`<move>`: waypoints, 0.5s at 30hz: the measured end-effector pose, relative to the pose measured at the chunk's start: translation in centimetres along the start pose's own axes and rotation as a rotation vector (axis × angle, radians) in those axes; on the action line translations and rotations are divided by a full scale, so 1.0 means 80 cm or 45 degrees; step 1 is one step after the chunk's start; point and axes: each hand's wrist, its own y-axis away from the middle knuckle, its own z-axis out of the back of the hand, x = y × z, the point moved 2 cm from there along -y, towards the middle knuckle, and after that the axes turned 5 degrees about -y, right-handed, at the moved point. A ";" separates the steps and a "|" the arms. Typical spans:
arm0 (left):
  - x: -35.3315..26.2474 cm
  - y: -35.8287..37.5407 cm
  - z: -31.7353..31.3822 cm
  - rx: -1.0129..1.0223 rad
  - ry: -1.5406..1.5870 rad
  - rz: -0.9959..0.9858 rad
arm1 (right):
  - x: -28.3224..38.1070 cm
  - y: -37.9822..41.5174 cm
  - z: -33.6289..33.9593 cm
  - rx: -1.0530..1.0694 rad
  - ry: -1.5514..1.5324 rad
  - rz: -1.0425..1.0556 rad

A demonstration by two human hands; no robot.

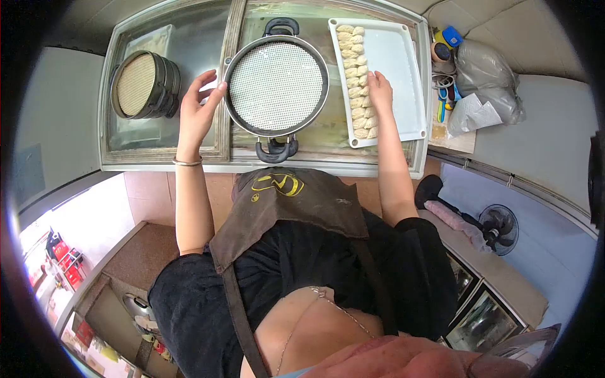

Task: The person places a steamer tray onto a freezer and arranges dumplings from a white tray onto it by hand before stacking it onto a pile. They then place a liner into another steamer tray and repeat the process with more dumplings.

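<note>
Nearest to you, your brown apron (296, 208) fills the lower middle of the view and hides the near edge of the glass-topped chest (189, 154) you stand at; a yellow emblem is printed on the apron, but you cannot read any letters in it. Take the round steamer tray (276, 86) as your landmark: it lies flat on the chest straight ahead of the apron, its white perforated liner bare, one black handle toward you and one away. Your left hand (198, 113) rests just left of the steamer tray, fingers spread apart and open, fingertips at its rim; whether they actually press on the rim is hard to tell. A thin bangle (187, 162) circles that wrist. Your right hand (380, 90) lies just right of the steamer tray on the white rectangular tray (403, 69), fingers held loosely together over the row of dumplings (354, 69), whose lower pieces your palm partly covers, so you cannot tell whether it grips one. Left of the steamer tray, beyond your left hand, a stack of steamer baskets (146, 85) stands on its side. Far right of the steamer tray, grey bags (488, 79) and blue-handled scissors (442, 101) crowd the corner; small items there blur together.
</note>
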 end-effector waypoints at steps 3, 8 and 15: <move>0.000 0.002 -0.001 0.011 0.055 0.017 | 0.006 0.003 -0.017 -0.066 0.060 0.110; 0.001 0.001 0.004 -0.008 0.074 0.008 | 0.035 0.011 0.011 0.115 -0.234 -0.144; 0.000 -0.003 -0.001 0.014 0.097 0.002 | 0.016 0.008 -0.005 0.159 -0.013 -0.035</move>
